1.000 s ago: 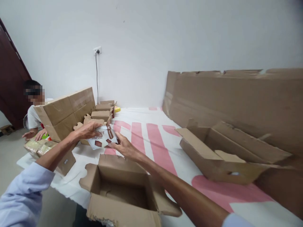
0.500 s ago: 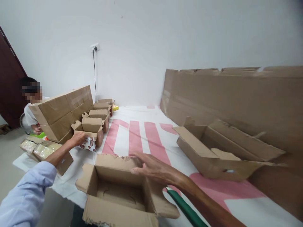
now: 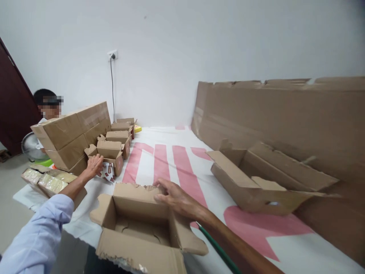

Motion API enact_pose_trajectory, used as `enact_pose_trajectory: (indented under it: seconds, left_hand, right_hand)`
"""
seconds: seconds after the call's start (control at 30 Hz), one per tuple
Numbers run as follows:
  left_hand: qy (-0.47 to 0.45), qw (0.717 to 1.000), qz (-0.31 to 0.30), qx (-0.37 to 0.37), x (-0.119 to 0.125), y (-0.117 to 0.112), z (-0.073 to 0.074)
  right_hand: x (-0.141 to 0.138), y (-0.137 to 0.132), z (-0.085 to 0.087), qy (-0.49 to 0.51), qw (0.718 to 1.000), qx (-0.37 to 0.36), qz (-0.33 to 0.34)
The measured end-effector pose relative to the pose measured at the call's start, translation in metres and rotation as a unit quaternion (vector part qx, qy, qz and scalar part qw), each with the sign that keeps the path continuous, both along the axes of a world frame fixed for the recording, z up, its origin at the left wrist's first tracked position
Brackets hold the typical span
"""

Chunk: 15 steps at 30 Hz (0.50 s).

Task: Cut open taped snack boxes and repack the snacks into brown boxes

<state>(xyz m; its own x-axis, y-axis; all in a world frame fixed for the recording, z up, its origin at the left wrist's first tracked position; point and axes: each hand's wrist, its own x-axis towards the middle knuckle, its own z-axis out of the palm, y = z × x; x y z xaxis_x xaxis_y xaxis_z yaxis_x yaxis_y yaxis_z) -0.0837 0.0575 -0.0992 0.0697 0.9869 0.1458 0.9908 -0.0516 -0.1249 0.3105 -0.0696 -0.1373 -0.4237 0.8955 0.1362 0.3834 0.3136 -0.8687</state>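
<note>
The open brown rectangular cardboard box (image 3: 142,215) is sitting at the near edge of the white cloth with pink-red markings (image 3: 176,171), its flaps spreading outward and its long axis running left to right, the right end slanting slightly nearer. The right hand (image 3: 172,198) is touching the torn far flap toward its right end, thumb and fingers curving about the edge; whether they are pinching it, I cannot tell. The two hands are staying well apart from each other. The left hand (image 3: 95,166) is resting farther off and to the left, at the left end of the white packet with brown print (image 3: 107,172); how firmly it is holding, the view is not showing. That packet is lying to the far left of the box, just beside the near side of a smaller open brown cardboard carton (image 3: 110,152). So the right hand is lying nearer the box, the left nearer the packet.
</note>
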Motion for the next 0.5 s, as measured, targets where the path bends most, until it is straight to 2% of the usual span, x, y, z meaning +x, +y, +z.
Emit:
enact_pose_trajectory:
  seconds: [0.13, 0.3, 0.5]
  left_hand:
    - [0.014, 1.000, -0.009, 0.011, -0.007, -0.009, -0.004]
    - [0.017, 0.999, -0.042, -0.007, -0.020, -0.019, -0.006]
    - [0.017, 0.995, -0.059, -0.080, -0.022, -0.007, 0.002]
  right_hand:
    - [-0.006, 0.007, -0.002, 0.018, 0.999, 0.020, -0.032]
    - [-0.009, 0.021, -0.016, 0.040, 0.997, 0.044, -0.050]
    - [-0.003, 0.046, -0.031, 0.044, 0.989, 0.094, -0.105]
